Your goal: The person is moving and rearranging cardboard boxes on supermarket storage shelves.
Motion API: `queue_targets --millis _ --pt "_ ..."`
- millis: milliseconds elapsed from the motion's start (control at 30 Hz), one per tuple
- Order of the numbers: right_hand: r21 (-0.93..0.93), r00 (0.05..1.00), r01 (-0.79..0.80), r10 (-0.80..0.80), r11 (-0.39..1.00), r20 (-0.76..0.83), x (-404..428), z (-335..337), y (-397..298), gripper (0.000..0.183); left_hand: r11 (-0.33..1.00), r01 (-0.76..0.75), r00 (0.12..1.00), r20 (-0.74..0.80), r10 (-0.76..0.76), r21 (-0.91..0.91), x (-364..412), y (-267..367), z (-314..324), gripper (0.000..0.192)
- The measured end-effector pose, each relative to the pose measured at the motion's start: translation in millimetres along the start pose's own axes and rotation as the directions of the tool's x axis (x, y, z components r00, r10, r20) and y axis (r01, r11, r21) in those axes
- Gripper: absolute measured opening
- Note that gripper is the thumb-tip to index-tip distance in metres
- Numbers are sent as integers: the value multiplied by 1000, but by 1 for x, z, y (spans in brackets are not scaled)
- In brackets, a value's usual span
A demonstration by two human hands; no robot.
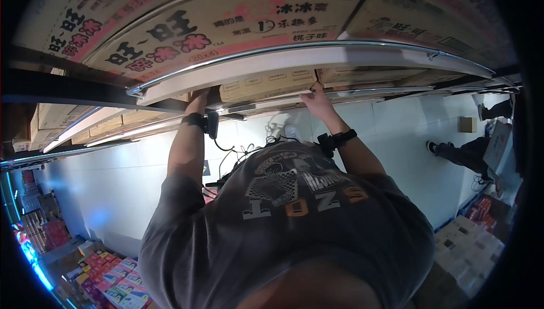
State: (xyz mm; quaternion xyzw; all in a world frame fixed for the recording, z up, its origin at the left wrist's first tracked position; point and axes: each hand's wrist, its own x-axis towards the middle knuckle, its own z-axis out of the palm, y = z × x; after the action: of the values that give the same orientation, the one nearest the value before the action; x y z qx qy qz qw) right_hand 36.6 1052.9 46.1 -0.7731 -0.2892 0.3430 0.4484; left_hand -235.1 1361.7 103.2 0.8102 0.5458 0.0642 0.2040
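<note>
A cardboard carton [270, 84] lies on a lower shelf, below the upper shelf's white front edge. My left hand [199, 98] reaches in at the carton's left end; its fingers are hidden by the shelf and shadow, so its grip is unclear. My right hand [316, 98] is at the carton's right front corner, with fingertips against the cardboard beside a neighbouring carton [369, 75]. Black straps with small devices are on both wrists. Large printed cartons [238, 24] stand on the upper shelf behind a metal rail [297, 45].
More cartons [51, 118] sit on shelves at the left. Pale tiled floor [127, 173] lies below. At the right, another person [463, 154] is beside a box [499, 145], near a small carton [468, 124]. Stacked colourful packages [119, 283] stand at lower left.
</note>
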Motion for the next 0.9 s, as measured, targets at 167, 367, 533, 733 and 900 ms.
queue_targets --millis 167,367,533,733,900 --pt "-38 998 -50 48 998 -48 -22 0 -38 61 1000 -19 1000 5 19 9 -3 -7 -2 54" --pt "-125 975 -100 122 987 184 -26 -1 -22 70 993 -121 992 -23 121 -2 2 3 -1 52" --pt "-48 951 -196 202 979 235 -13 4 2 55 982 -122 992 -31 119 -142 -40 43 -3 43" --pt "-340 918 280 -146 898 370 0 12 1 28 778 -555 825 -318 468 -295 -141 13 -8 38" --pt "-587 910 145 125 797 394 0 36 -56 40 888 -43 932 302 201 -458 -180 -86 -30 36"
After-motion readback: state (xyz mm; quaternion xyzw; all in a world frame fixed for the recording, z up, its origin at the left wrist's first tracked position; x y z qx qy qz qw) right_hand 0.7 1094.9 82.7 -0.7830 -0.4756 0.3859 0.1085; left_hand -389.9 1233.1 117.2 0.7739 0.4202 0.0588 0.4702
